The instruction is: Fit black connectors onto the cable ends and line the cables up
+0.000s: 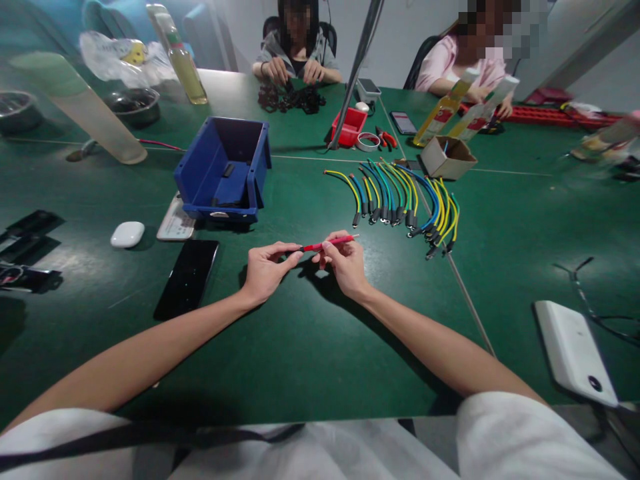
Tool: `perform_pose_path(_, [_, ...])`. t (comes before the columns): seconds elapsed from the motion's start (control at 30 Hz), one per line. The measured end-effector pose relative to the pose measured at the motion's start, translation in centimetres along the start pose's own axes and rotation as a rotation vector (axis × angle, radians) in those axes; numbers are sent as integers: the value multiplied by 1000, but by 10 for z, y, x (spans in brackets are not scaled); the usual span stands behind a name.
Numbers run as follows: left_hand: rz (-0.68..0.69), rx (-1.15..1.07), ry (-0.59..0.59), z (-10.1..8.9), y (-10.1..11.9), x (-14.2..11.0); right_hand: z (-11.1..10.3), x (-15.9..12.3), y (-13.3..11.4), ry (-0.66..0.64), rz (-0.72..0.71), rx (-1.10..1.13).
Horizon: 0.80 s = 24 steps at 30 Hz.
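Observation:
Just above the table, a short red wire (314, 247) runs between my two hands, its bare tip pointing right. My left hand (266, 270) pinches its dark left end between thumb and fingers; what sits inside that pinch is partly hidden. Farther along, the thumb and fingers of my right hand (349, 268) are closed on the red insulation. Beyond my right hand lies a fanned row of yellow-green and blue wires (395, 193) with black sleeves and ring terminals at their near ends. A blue bin (216, 217) holding a few small black pieces stands beyond my left hand.
By my left forearm lie a black phone (186, 280) and a white earbud case (127, 235). A small cardboard box (447, 160), a red bin (349, 127) and bottles (443, 113) stand farther back. A white power bank (575, 350) is at right. Two people sit across the table.

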<state>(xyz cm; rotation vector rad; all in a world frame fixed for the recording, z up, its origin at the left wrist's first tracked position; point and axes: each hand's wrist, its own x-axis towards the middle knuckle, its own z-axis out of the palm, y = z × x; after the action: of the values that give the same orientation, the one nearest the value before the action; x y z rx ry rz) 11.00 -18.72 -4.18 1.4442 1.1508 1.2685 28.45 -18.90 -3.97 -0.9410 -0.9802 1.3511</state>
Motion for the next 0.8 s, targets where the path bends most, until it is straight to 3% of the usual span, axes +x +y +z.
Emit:
perform_pose_path(0.3, [7, 34, -10, 0, -2, 1, 2, -1, 2, 7, 88, 50])
perform_pose_path(0.5, [70, 40, -53, 0, -3, 0, 1, 4, -1, -86, 259, 211])
perform_pose_path(0.8, [-52, -27, -27, 0, -7, 2, -4, 9, -4, -6, 274, 343])
